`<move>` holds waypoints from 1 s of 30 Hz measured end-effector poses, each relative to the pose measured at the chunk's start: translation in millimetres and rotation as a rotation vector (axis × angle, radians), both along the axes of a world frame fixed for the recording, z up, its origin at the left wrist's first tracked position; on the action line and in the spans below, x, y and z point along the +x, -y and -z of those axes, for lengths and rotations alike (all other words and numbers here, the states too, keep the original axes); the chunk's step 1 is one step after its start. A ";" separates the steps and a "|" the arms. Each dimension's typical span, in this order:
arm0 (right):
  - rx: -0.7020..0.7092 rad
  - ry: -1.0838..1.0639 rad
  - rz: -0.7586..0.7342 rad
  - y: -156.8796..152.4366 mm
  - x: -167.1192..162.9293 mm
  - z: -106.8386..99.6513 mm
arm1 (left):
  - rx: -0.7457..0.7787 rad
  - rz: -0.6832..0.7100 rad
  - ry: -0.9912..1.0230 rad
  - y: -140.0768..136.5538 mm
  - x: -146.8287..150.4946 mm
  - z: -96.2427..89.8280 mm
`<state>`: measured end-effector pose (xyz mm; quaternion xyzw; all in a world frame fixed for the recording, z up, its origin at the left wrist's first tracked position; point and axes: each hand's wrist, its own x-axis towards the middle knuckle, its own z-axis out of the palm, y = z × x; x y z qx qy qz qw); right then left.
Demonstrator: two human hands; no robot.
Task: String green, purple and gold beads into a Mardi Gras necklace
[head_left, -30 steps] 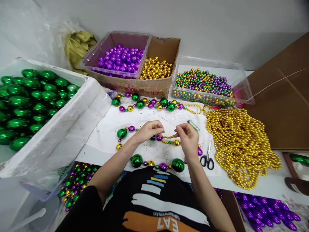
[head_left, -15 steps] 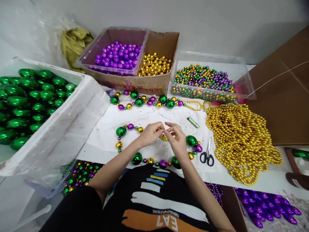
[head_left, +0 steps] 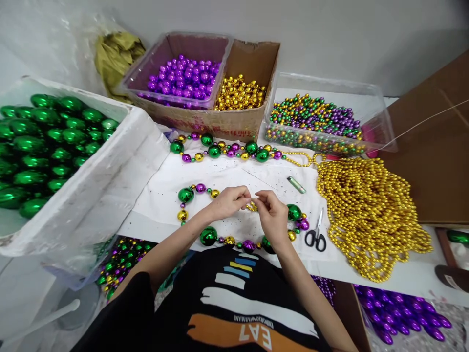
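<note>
My left hand (head_left: 231,201) and my right hand (head_left: 274,213) meet fingertip to fingertip over the white cloth, each in a pinch. Whatever lies between the fingers is too small to make out. Small gold beads (head_left: 252,207) show just below the fingertips. Around both hands lies a bead necklace (head_left: 208,236) of large green, purple and gold balls, partly covered by my right wrist. To the right of my right hand are scissors (head_left: 316,235) with black handles, blades closed. A green lighter (head_left: 296,185) rests further back, near a thin needle-like line (head_left: 261,179).
Another bead strand (head_left: 230,153) lies behind, with a gold bead heap (head_left: 373,210) at the right. A foam box (head_left: 146,142) of green balls stands left. At the back are a carton (head_left: 234,125) and a clear bin (head_left: 330,80) of small beads.
The right-hand fingers have drawn in from a looser spread to a tighter pinch, slightly apart from the left fingertips. The whole view has shifted a little. The necklace lies as before.
</note>
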<state>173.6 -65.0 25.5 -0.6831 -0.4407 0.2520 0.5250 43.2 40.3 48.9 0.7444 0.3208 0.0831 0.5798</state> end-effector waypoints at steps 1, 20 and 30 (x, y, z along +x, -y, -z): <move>0.006 0.069 -0.014 1.1 -0.3 0.1 | 0.009 0.014 -0.014 -0.8 -0.9 -0.6; -0.241 -1.107 -0.244 -7.2 16.3 5.1 | 0.325 0.045 0.318 8.0 -7.5 20.0; -0.201 -0.758 -0.178 1.8 2.5 -3.3 | 0.158 -0.231 0.222 12.8 -3.7 11.2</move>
